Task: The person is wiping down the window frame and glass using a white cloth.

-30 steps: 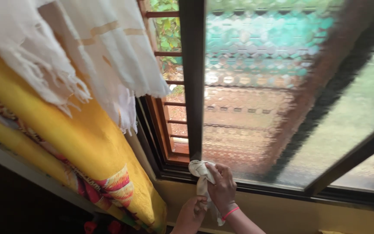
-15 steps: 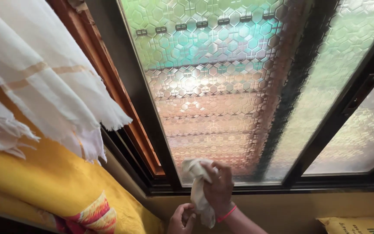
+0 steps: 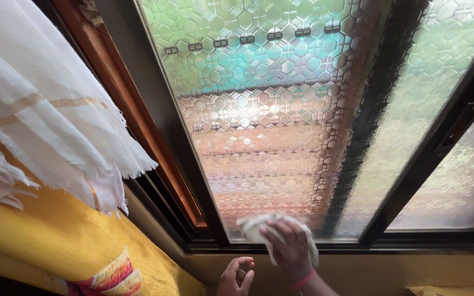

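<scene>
Left hand [image 3: 237,275] let go of cloth's tail since half second ago, hung loosely curled, empty, below sill. Right hand [image 3: 287,248] spread white cloth [image 3: 259,226] flat, pressing it against patterned glass pane [image 3: 270,109] at bottom edge, by dark frame [image 3: 204,192]. Wiping looked underway.

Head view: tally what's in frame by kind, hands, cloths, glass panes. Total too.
Hands: 2, left hand, right hand
Cloths: 3, wiping cloth, white fringed cloth, yellow cloth
Patterned glass panes: 2, left pane, right pane
Total: 7
</scene>
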